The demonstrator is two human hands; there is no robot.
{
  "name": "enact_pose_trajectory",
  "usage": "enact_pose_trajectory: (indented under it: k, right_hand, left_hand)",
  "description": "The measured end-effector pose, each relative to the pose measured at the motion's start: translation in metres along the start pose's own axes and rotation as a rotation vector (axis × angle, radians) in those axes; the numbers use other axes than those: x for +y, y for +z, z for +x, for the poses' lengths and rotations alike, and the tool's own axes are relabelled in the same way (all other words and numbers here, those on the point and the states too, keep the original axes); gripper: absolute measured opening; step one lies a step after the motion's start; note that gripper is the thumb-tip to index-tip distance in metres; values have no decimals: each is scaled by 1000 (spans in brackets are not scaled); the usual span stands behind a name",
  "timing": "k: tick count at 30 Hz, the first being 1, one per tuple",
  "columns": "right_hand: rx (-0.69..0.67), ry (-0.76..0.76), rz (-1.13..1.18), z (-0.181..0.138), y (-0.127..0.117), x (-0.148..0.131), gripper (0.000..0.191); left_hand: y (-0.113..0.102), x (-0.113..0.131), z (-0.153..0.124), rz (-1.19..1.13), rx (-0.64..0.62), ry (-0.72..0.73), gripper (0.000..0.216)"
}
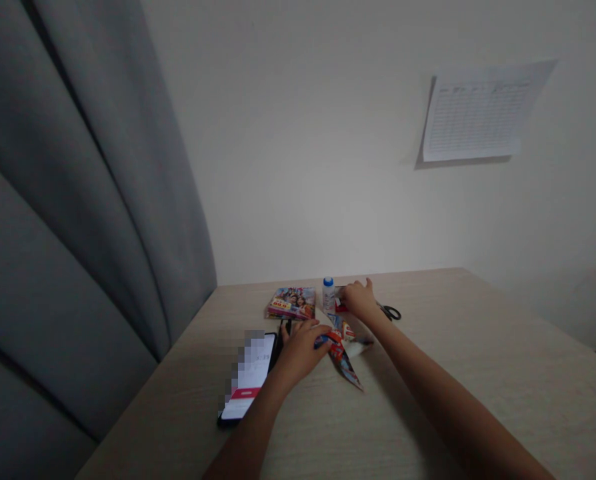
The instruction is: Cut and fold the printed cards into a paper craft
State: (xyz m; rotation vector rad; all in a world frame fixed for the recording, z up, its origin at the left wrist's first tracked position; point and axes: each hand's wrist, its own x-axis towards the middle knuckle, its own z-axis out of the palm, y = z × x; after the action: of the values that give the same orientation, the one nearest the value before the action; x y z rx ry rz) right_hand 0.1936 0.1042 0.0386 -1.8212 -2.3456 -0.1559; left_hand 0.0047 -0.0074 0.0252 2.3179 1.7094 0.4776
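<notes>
My left hand (302, 347) lies with spread fingers on a colourful printed paper piece (345, 363). The paper has folded, pointed arms like a pinwheel, partly hidden under the fingers. Farther back, my right hand (359, 298) reaches down with its fingers bunched and its little finger raised. Its fingertips meet a small red and dark item (340, 307), mostly hidden, whose kind I cannot tell. Just left of that hand stands a white bottle with a blue cap (329, 293). Behind the right wrist are black-handled scissors (392, 312).
A stack of colourful printed booklets or papers (292, 303) sits at the back left. A phone (251, 380) with a lit screen lies beside my left forearm. A grey curtain (103, 200) hangs on the left; a printed sheet (478, 120) is on the wall behind the wooden table (478, 360).
</notes>
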Motion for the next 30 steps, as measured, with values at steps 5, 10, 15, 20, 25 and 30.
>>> enact_pose_trajectory:
  k: [5,10,15,20,25,30]
  right_hand:
    - [15,-21,-12,2,-1,-1,29]
    - [33,-50,-6,-3,-2,3,31]
    - [43,-47,13,-8,0,4,31]
    - [47,9,48,-5,6,7,26]
    - [62,68,73,-1,13,8,24]
    - [86,76,84,-3,16,8,22]
  left_hand:
    - [0,-1,0,-26,13,-2,31]
    - [0,0,0,-36,26,2,30]
    - [0,1,-1,-24,20,0,30]
    - [-2,2,-1,-20,-1,-8,30]
    - [0,1,-1,-34,16,5,29]
    - [0,1,0,-39,17,2,27]
